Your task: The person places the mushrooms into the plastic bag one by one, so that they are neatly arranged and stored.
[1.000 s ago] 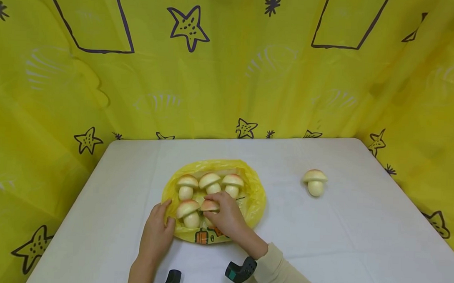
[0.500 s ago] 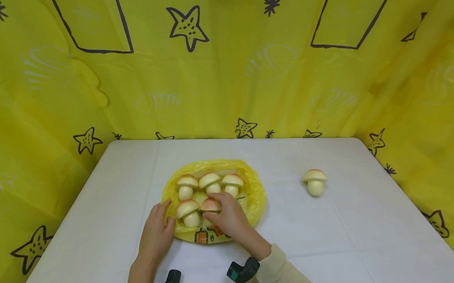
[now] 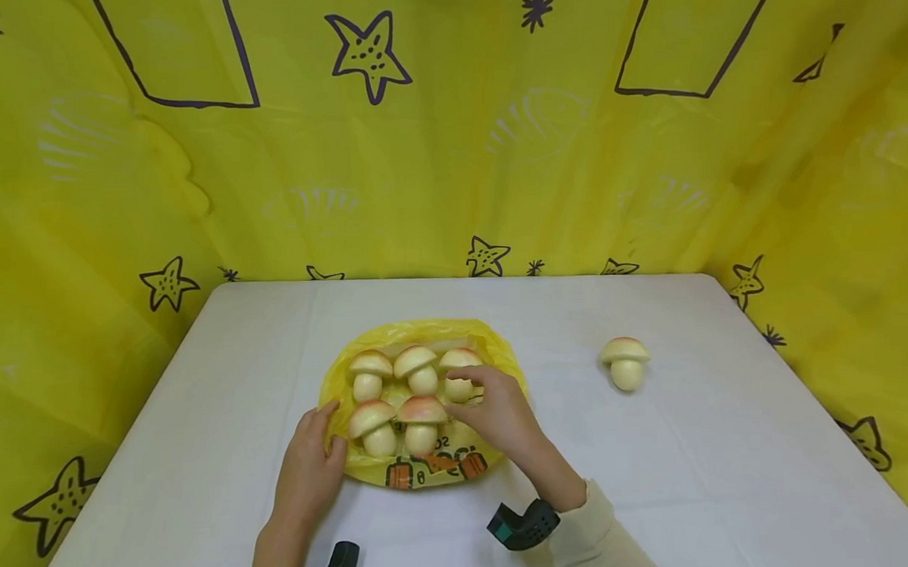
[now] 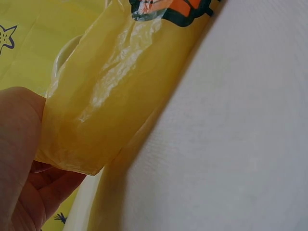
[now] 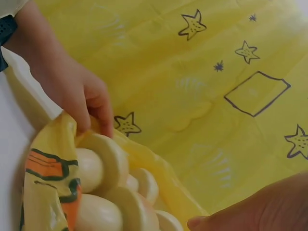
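A yellow plastic bag point(image 3: 513, 365) lies spread like a shallow bowl on the table, with printed orange and black drawings at its front. Several toy mushrooms, pale with reddish-tinged caps, stand in it in two rows. My left hand point(image 3: 308, 470) pinches the bag's left rim; the left wrist view shows the plastic between thumb and fingers. My right hand point(image 3: 498, 410) is over the bag's right part, fingers apart and holding nothing. It is just right of the front-row mushroom point(image 3: 421, 424) and partly hides the back-right mushroom point(image 3: 460, 363).
One more toy mushroom point(image 3: 625, 363) stands alone at the right on the white-covered table point(image 3: 679, 492). A yellow curtain point(image 3: 429, 149) with star and fish drawings encloses the back and sides. Each wrist wears a black camera mount point(image 3: 522, 524).
My right hand has let go of the front-row mushroom and moved right and slightly away from me. My left hand stays at the bag's rim. The head view has shifted a little.
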`<action>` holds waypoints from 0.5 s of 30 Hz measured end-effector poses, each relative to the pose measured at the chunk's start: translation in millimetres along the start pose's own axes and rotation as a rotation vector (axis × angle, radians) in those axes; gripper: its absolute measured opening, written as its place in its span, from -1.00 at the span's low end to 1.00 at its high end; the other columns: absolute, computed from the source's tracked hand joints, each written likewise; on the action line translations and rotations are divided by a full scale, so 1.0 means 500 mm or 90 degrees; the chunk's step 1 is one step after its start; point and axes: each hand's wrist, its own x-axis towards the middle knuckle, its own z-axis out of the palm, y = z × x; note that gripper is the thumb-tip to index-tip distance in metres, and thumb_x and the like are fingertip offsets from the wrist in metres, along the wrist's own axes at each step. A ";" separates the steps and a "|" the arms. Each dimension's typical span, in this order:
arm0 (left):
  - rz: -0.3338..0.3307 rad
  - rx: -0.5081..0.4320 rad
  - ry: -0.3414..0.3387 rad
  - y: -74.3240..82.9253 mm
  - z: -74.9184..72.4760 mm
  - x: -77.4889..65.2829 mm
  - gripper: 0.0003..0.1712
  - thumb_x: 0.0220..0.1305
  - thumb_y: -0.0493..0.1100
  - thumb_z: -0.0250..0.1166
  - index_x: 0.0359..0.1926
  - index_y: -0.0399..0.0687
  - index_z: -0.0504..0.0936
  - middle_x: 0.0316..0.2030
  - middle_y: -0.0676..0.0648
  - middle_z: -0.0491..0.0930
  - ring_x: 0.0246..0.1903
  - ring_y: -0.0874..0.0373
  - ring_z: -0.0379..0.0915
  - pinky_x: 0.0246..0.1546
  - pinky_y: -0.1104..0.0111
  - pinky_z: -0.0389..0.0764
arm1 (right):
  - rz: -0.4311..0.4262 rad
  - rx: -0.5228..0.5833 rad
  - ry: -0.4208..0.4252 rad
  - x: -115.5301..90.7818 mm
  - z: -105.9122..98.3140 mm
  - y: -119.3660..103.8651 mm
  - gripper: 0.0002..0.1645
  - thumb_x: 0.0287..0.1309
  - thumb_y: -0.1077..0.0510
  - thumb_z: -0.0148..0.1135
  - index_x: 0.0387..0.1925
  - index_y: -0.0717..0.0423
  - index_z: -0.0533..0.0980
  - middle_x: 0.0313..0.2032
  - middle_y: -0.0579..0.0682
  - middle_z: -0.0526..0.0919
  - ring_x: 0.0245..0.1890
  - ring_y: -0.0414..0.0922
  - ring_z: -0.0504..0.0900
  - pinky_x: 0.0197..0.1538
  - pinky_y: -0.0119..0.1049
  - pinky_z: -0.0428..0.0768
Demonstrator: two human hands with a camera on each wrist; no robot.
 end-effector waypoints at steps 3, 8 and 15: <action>0.004 0.001 0.004 -0.002 0.000 -0.001 -0.50 0.13 -0.37 0.07 0.15 -0.33 0.39 0.06 -0.28 0.38 0.11 -0.17 0.28 0.08 0.00 0.30 | 0.008 0.004 0.007 0.002 -0.010 0.007 -0.58 -0.12 0.23 0.41 -0.12 0.17 0.59 -0.10 0.02 0.60 -0.08 0.04 0.52 -0.17 -0.13 0.51; 0.005 -0.003 0.007 -0.004 0.002 -0.002 -0.50 0.13 -0.36 0.07 0.15 -0.33 0.39 0.06 -0.27 0.38 0.11 -0.16 0.28 0.08 0.01 0.30 | 0.030 0.008 0.026 0.003 -0.028 0.015 -0.60 -0.14 0.22 0.42 -0.14 0.15 0.61 -0.13 0.01 0.62 -0.06 0.03 0.52 -0.08 -0.07 0.48; -0.001 -0.001 0.006 -0.004 0.003 -0.001 -0.50 0.13 -0.34 0.07 0.15 -0.33 0.38 0.07 -0.27 0.37 0.11 -0.17 0.27 0.08 0.00 0.30 | 0.043 0.017 0.032 0.005 -0.053 0.018 -0.58 -0.10 0.19 0.40 -0.10 0.11 0.59 -0.09 0.05 0.59 -0.08 0.06 0.52 -0.13 -0.12 0.53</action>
